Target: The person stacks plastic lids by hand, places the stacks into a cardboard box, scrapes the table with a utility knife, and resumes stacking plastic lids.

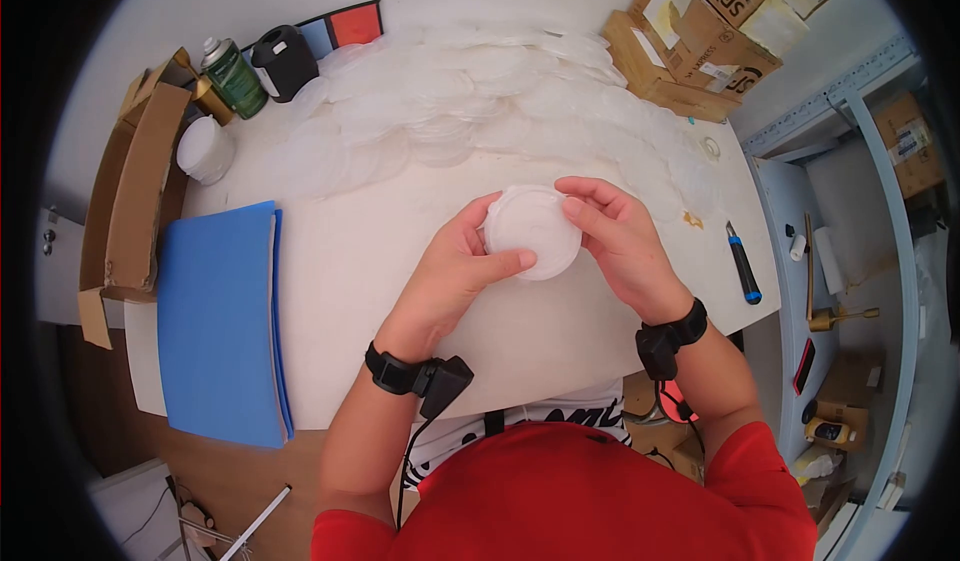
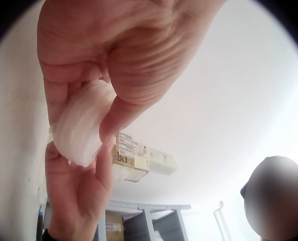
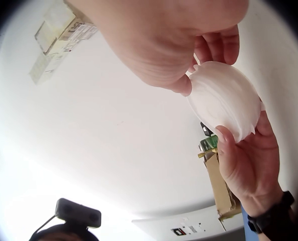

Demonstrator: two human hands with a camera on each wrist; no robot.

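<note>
A stack of round, translucent white lids [image 1: 533, 233] with small edge tabs is held above the table, in front of the person. My left hand [image 1: 462, 261] grips its left side, thumb lying over the top face. On the opposite side, my right hand [image 1: 622, 243] pinches the upper right rim between thumb and fingers. In the left wrist view the stack [image 2: 83, 123] shows its layered edge between both hands. The right wrist view shows the smooth round face of the stack [image 3: 224, 98]. Many similar flat, clear discs [image 1: 440, 91] overlap across the table's far side.
A blue folder [image 1: 215, 321] lies at the left, beside an open cardboard box [image 1: 140, 191], a white tub [image 1: 206, 151], a green can [image 1: 234, 79] and a black bottle [image 1: 285, 63]. At the right are a utility knife [image 1: 743, 263] and stacked cartons [image 1: 690, 41].
</note>
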